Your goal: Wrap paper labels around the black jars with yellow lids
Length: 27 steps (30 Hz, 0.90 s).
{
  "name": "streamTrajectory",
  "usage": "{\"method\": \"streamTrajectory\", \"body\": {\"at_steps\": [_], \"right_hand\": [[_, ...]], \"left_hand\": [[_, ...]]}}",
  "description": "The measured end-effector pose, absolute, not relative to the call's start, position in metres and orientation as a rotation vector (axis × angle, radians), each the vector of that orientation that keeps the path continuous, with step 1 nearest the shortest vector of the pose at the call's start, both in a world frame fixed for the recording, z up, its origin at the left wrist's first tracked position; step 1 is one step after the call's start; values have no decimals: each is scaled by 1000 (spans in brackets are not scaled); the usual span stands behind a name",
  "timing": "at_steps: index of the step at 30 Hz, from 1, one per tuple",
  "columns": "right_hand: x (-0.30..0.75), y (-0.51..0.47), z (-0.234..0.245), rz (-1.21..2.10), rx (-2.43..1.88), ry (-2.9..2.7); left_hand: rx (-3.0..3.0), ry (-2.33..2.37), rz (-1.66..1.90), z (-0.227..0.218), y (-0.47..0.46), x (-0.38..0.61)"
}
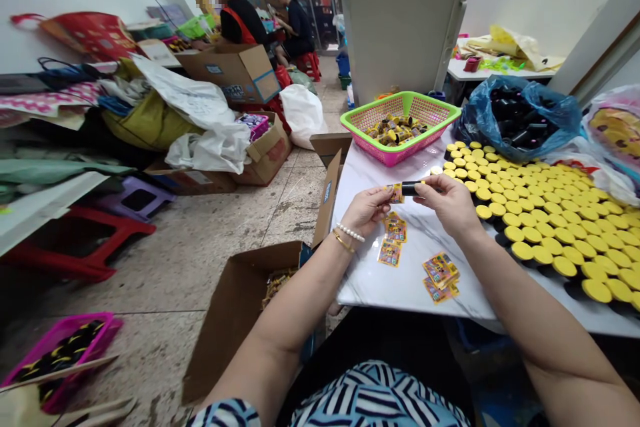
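Above the white marbled table, my left hand (pixel 369 209) pinches a small yellow printed sticker (pixel 395 193). Its far edge meets a short black cylinder (pixel 411 188), which the fingers of my right hand (pixel 447 200) grip by the other end. Below my left hand lie a few more printed stickers (pixel 393 240), and a small overlapping pile of stickers (pixel 441 273) sits nearer the table's front edge. Rows of black pieces with round yellow tops (pixel 555 227) stand close together to the right of my right hand.
A green-and-pink basket (pixel 357 135) of labelled pieces stands at the table's back. Behind the rows sits a blue bag (pixel 565 113) of black parts. An open cardboard box (pixel 225 307) is left of the table. Two people (pixel 243 23) sit at the far left.
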State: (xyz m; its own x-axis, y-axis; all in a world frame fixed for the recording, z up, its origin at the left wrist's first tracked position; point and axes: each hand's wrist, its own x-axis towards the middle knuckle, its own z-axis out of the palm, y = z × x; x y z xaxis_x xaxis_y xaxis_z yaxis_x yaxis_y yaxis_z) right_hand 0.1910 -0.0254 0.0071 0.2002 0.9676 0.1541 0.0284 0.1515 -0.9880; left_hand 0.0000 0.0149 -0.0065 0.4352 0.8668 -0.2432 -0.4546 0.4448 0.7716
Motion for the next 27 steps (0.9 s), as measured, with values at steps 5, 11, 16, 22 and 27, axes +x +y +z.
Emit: {"method": "streamTrajectory", "body": {"at_steps": [5, 11, 16, 22, 27], "right_hand": [[187, -23, 1, 1088, -1113, -1042], [186, -29, 2, 604, -1315, -1343], [181, -33, 3, 694, -1251, -1344], [185, -30, 5, 1050, -1112, -1271], [187, -36, 6, 713, -1092, -1529]], "left_hand": [[440, 623, 840, -8, 19, 2], [346, 625, 841, -9, 18, 5], [400, 639, 875, -7, 16, 4], [571, 650, 943, -7, 18, -1], [527, 612, 927, -7, 18, -1]]}}
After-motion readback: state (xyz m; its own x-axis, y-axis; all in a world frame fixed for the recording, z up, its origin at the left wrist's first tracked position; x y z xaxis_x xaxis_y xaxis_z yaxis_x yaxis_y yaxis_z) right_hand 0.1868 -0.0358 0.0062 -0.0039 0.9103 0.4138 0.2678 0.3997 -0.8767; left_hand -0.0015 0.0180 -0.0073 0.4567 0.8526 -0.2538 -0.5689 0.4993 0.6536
